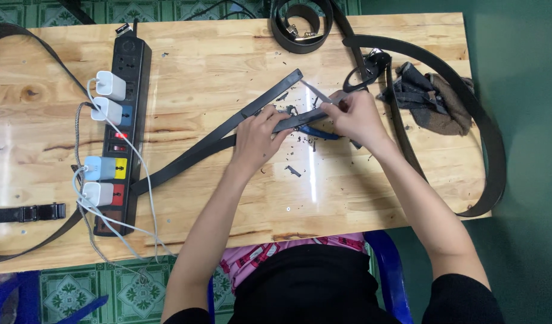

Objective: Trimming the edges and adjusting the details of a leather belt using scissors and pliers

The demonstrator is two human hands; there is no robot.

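At the centre of the frame, the left hand (256,135) presses flat on a dark belt strap (228,129), fingers together and bearing down on it against the wooden table (216,54). The right hand (354,117) has its fingers pinched around a slim blade-like tool (316,92) at the strap's end. The strap's long axis runs diagonally, from lower left near the power strip (123,129) up to its squared tip at upper centre. Dark shavings (292,171) scattered around the hands suggest trimming is well under way, though the strap's edge under the fingers is hidden, so how much remains is unclear. Another belt (486,138) loops at the right beside a grey cloth (435,102).
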